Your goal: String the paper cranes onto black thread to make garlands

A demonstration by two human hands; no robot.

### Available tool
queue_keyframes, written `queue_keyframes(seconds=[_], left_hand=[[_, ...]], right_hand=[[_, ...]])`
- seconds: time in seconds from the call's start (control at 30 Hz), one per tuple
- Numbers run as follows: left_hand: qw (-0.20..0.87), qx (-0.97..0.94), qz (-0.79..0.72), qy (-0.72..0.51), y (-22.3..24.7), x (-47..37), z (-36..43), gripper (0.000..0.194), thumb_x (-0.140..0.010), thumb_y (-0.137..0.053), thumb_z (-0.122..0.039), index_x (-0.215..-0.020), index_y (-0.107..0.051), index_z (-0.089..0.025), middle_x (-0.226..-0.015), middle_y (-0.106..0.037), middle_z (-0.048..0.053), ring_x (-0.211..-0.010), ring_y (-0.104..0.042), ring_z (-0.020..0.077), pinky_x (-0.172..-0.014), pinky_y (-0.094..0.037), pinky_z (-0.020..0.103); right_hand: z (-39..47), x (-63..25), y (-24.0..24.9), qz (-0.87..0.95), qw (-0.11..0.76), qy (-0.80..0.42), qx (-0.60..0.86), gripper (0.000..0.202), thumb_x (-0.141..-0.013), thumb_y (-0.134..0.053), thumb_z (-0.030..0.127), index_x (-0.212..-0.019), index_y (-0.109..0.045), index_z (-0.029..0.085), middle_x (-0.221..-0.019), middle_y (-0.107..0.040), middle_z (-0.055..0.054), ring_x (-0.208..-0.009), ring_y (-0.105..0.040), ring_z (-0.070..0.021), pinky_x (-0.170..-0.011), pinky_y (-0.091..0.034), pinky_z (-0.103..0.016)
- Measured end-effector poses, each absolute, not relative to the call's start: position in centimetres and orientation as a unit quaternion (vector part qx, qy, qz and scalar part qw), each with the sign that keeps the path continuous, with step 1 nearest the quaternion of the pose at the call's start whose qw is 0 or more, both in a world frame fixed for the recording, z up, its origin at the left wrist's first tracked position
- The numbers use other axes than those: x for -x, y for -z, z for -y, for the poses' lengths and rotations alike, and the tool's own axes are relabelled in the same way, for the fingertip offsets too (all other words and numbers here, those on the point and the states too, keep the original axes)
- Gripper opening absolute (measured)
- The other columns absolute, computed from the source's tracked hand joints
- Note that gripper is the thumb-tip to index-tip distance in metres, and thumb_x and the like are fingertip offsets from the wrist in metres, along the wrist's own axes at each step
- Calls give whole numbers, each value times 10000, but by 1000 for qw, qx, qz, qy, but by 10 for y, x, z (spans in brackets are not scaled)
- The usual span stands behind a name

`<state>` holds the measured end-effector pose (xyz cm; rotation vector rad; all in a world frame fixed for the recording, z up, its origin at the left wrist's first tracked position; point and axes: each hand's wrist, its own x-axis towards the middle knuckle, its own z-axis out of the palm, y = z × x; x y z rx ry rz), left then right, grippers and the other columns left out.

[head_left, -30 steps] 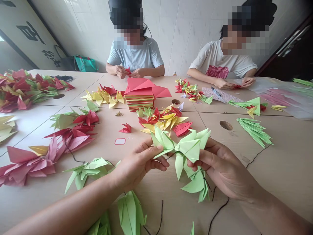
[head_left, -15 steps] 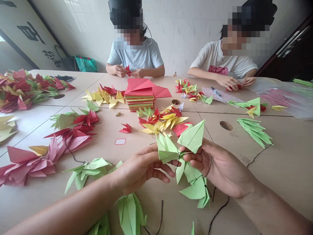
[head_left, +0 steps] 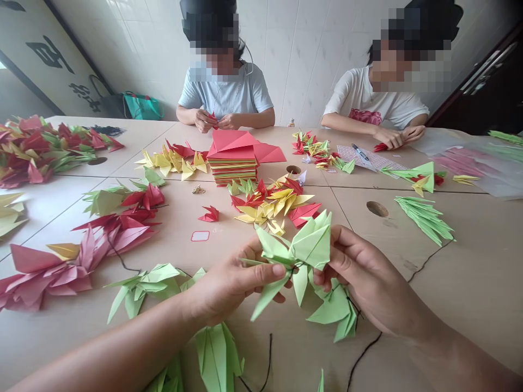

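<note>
Between my hands is a bunch of folded light-green paper cranes (head_left: 309,243), joined by black cord. My left hand (head_left: 239,277) pinches the left part of the bunch, its thumb lying over a pointed green fold. At the right edge, the fingers of my right hand (head_left: 355,272) are closed on a crane. More green cranes (head_left: 337,310) hang below on the same black string (head_left: 368,345), touching or just above the table. Other green cranes (head_left: 218,354) lie under and beside my left forearm. Part of the cord is hidden behind the paper.
Beyond my hands sit red and yellow cranes (head_left: 272,204) and a stack of coloured paper (head_left: 232,163). Pink cranes (head_left: 61,267) and a mixed heap (head_left: 41,147) lie left. Flat green folded pieces (head_left: 425,218) are at right. Two people (head_left: 224,92) fold paper across the table.
The green bunch has turned in my hands, its pieces now fanned differently. My left thumb has come down over a fold. At the far right, the other person's hands have moved closer together.
</note>
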<state>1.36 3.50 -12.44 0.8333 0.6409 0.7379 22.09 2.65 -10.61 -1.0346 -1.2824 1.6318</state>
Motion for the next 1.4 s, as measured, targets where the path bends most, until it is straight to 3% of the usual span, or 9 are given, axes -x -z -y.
queue_keyframes(seconds=[0.2,0.4,0.57,0.7,0.9,1.13,1.3,1.4], left_hand=[[790,-390,-306,-362,127,-15,-35,231,-712,-788,-248,-911,-679,-200,-838,-661,5,-783,-595,128,-717,-508,264],[801,-382,-308,-343,127,-16,-34,125,-768,-738,-243,-846,-698,-154,-788,-645,18,-760,-581,123,-699,-503,245],[823,-332,-318,-333,124,-14,-35,145,-816,-688,-249,-883,-710,-123,-835,-652,54,-789,-593,131,-705,-517,241],[845,-303,-296,-328,125,-11,-35,206,-809,-692,-260,-935,-716,-99,-859,-651,79,-801,-594,140,-694,-518,233],[852,-287,-295,-322,125,-12,-33,198,-802,-699,-248,-943,-700,-109,-871,-633,68,-800,-590,138,-700,-519,244],[852,-250,-310,-341,125,-11,-37,157,-796,-705,-234,-894,-706,-112,-846,-638,57,-786,-589,133,-687,-530,238],[836,-203,-356,-364,126,-11,-40,121,-815,-681,-204,-872,-719,-105,-846,-668,59,-758,-609,121,-652,-533,215],[830,-194,-371,-369,126,-12,-42,124,-833,-661,-206,-855,-723,-102,-842,-681,65,-732,-622,117,-637,-530,202]], right_hand=[[-23,-220,103,557,354,-616,430,242,-887,-597,445,-883,-545,208,-693,-550,42,-609,-525,-70,-566,-456,-164],[-18,-217,107,572,302,-622,441,259,-894,-592,430,-809,-518,196,-693,-521,48,-618,-502,-65,-578,-460,-167],[-18,-219,104,584,286,-662,373,130,-945,-535,341,-1023,-557,239,-833,-585,31,-722,-549,-76,-663,-487,-188],[-18,-220,103,600,267,-657,372,195,-943,-538,255,-1137,-546,272,-898,-610,21,-790,-563,-97,-733,-495,-225],[-16,-218,106,629,281,-601,405,39,-911,-578,264,-922,-611,248,-858,-620,22,-788,-558,-117,-686,-467,-223],[-15,-220,100,646,273,-582,411,93,-909,-531,221,-820,-551,237,-791,-528,27,-712,-480,-111,-631,-428,-216],[-14,-225,90,629,297,-617,367,173,-789,-593,102,-688,-521,222,-885,-532,13,-714,-475,-111,-603,-401,-222],[-12,-232,77,620,297,-658,308,267,-799,-632,211,-573,-490,213,-730,-538,2,-619,-476,-123,-544,-379,-246]])
